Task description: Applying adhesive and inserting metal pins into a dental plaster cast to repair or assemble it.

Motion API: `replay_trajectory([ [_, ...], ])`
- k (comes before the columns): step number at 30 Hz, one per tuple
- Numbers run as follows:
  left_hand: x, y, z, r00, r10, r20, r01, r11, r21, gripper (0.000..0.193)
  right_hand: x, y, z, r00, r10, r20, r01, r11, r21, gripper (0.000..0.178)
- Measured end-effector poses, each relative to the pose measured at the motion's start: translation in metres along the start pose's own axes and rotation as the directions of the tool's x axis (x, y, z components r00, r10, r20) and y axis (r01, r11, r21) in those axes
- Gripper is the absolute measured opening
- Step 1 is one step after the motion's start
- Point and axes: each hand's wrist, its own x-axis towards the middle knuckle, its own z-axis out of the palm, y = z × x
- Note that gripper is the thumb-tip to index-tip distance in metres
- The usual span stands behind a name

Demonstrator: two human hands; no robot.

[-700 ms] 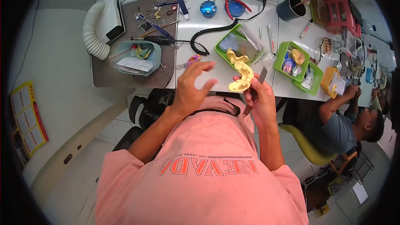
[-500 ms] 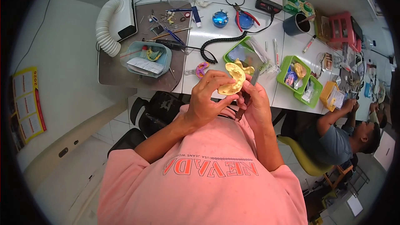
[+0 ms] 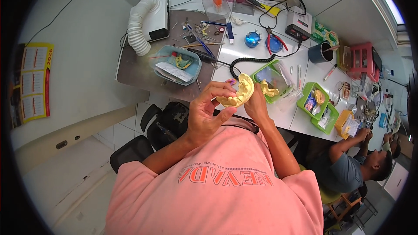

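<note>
My left hand [image 3: 208,111] pinches a yellow plaster dental cast [image 3: 246,91], horseshoe-shaped, and holds it up in front of my chest at the table's near edge. My right hand [image 3: 256,103] reaches forward just past the cast, and its fingers are mostly hidden behind it, so what they hold cannot be made out. Beside those fingers, a second yellow dental cast [image 3: 269,89] lies at the near side of a green tray [image 3: 257,76]. A purple and pink piece [image 3: 231,81] shows partly behind the held cast.
Left on a dark mat [image 3: 130,72] stand a blue basket [image 3: 197,67], scattered small tools and a white hose [image 3: 137,30]. Red-handled pliers [image 3: 273,41], a coiled cord and a control box [image 3: 298,24] sit farther back. Green trays [image 3: 311,109] and a seated co-worker [image 3: 344,165] are at right.
My right hand has moved forward, away from the held cast, toward the green tray; the flat dark tool it held is out of sight. The view has shifted, and the left hand still holds the cast.
</note>
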Motion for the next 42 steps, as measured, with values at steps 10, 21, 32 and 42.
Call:
replay_trajectory([
  [10, 0.002, 0.011, -0.001, 0.998, 0.019, -0.058, -0.019, 1.0, 0.005, 0.028, 0.033, -0.015, -0.008, 0.979, -0.204, 0.01, 0.197, 0.928, -0.315, 0.06],
  [21, 0.01, 0.022, -0.039, 0.971, 0.052, -0.233, -0.006, 0.981, 0.196, 0.037, -0.012, 0.038, -0.008, 1.0, -0.006, -0.016, 0.007, 1.0, 0.023, 0.014],
  [32, 0.011, 0.027, -0.041, 0.97, -0.093, -0.225, 0.134, 0.975, 0.175, 0.05, -0.021, 0.044, 0.019, 0.994, -0.105, -0.043, 0.094, 0.976, -0.195, 0.013],
  [42, 0.004, 0.046, -0.021, 0.938, -0.343, -0.047, 0.336, 0.935, -0.116, 0.061, -0.04, -0.087, -0.042, 0.974, 0.22, 0.06, -0.101, 0.177, 0.979, 0.015],
])
